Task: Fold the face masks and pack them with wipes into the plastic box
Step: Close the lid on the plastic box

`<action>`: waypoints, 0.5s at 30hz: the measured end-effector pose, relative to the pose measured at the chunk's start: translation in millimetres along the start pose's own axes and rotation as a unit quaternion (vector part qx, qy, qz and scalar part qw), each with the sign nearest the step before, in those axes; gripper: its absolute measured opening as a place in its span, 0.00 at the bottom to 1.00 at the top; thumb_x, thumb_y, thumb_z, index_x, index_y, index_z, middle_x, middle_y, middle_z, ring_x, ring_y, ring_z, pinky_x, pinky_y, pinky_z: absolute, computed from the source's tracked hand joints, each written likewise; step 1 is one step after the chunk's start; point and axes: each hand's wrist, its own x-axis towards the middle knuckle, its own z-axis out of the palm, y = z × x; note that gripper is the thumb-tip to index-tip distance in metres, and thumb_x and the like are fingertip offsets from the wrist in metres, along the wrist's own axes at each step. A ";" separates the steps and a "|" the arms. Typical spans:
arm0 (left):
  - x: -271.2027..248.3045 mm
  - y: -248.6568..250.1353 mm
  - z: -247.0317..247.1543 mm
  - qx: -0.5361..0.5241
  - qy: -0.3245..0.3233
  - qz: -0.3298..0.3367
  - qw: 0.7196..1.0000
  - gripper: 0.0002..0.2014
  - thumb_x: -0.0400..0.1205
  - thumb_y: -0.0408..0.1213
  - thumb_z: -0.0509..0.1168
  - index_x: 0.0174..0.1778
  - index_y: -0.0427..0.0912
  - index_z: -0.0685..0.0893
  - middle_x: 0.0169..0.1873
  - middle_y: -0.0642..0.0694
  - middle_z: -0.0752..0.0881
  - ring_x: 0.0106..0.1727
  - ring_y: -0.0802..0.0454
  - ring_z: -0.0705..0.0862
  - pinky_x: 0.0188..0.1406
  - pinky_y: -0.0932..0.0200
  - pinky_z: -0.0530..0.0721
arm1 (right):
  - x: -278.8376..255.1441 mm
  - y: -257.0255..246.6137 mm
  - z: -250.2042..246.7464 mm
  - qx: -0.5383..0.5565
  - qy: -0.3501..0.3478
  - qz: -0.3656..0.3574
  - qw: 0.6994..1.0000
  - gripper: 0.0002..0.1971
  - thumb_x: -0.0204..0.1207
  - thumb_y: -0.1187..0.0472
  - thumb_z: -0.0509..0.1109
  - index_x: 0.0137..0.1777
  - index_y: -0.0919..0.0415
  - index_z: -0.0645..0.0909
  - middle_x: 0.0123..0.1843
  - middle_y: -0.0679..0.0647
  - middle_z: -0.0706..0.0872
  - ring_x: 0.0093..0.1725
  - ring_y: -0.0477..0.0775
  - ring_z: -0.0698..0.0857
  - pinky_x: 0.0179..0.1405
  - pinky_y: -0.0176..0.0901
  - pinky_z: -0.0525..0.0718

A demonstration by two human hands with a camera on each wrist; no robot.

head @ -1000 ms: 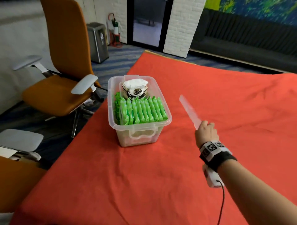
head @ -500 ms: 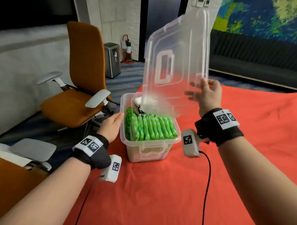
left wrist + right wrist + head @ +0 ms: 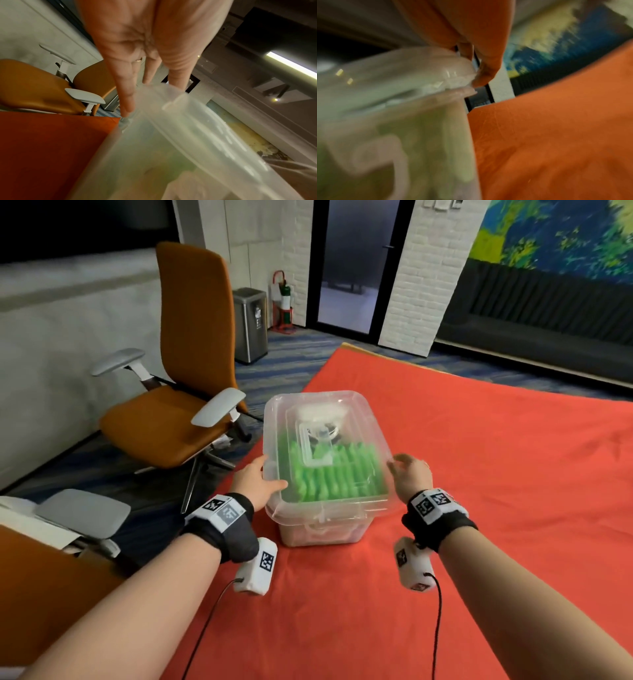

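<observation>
1. Location of task items: the plastic box [image 3: 322,518] stands on the red-covered surface [image 3: 479,460] near its left edge. The lid [image 3: 318,419] lies on top of the box. Green wipes packs [image 3: 335,477] and folded face masks [image 3: 322,433] show through the lid.

2. Grip state: the left hand [image 3: 255,482] has straight fingers pressed against the left side of the box, with the thumb over the lid's near-left corner; it is apart, not clamped. The right hand [image 3: 409,474] has curled fingers at the lid's right edge; the right wrist view suggests a pinch on that edge.

3. Risk, lid misalignment: the lid is judged not fully seated. Uneven pressure from the two hands could snap one side down and leave the other riding on the rim.

4. Risk, box shift: a sideways push by either hand could slide the box on the cloth toward the left edge of the surface.

5. Risk, contents: the masks sit high and could be trapped under the lid.

6. View differences: the head view shows the contents and both hands. The left wrist view shows the fingers [image 3: 126,102] meeting the lid rim. The right wrist view is heavily blurred; the fingertips [image 3: 481,78] appear at the lid edge.
</observation>
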 end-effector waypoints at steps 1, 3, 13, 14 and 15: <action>1.5 0.1 1.3 0.008 0.005 -0.001 1.000 0.39 0.73 0.43 0.74 0.79 0.43 0.64 0.69 0.38 0.79 0.69 0.41 0.78 0.69 0.48 0.75 | -6.1 -1.7 2.8 -0.058 0.013 -0.049 0.997 0.20 0.81 0.52 0.62 0.70 0.60 0.77 0.70 0.65 0.76 0.69 0.65 0.72 0.66 0.48 0.67; 3.2 2.0 3.6 0.021 0.017 -0.003 1.000 0.39 0.74 0.44 0.73 0.79 0.45 0.64 0.69 0.39 0.79 0.70 0.40 0.77 0.70 0.49 0.74 | -26.3 -8.0 7.6 -0.123 0.043 -0.162 0.978 0.27 0.79 0.42 0.57 0.73 0.55 0.73 0.76 0.60 0.70 0.74 0.65 0.65 0.71 0.53 0.62; 6.8 5.5 6.6 0.027 0.050 -0.002 0.998 0.35 0.76 0.44 0.71 0.78 0.45 0.65 0.73 0.40 0.75 0.72 0.39 0.73 0.70 0.51 0.71 | -84.7 -13.2 59.9 -0.388 -0.056 -0.342 0.854 0.60 0.37 0.47 0.88 0.73 0.68 0.70 0.69 0.66 0.79 0.68 0.69 0.78 0.64 0.68 0.74; 7.7 5.1 7.0 0.020 0.052 -0.006 0.998 0.35 0.76 0.44 0.71 0.78 0.45 0.66 0.73 0.40 0.75 0.72 0.39 0.73 0.69 0.52 0.71 | -81.2 -12.9 61.1 -0.392 -0.038 -0.344 0.852 0.57 0.35 0.52 0.88 0.70 0.68 0.74 0.66 0.65 0.82 0.64 0.68 0.81 0.59 0.67 0.78; 8.3 4.9 7.3 0.010 0.053 -0.010 0.998 0.35 0.76 0.44 0.72 0.77 0.45 0.67 0.72 0.40 0.75 0.71 0.39 0.74 0.69 0.52 0.72 | -79.3 -13.5 61.3 -0.393 -0.019 -0.352 0.849 0.52 0.35 0.57 0.87 0.67 0.68 0.77 0.63 0.64 0.84 0.62 0.67 0.83 0.56 0.66 0.81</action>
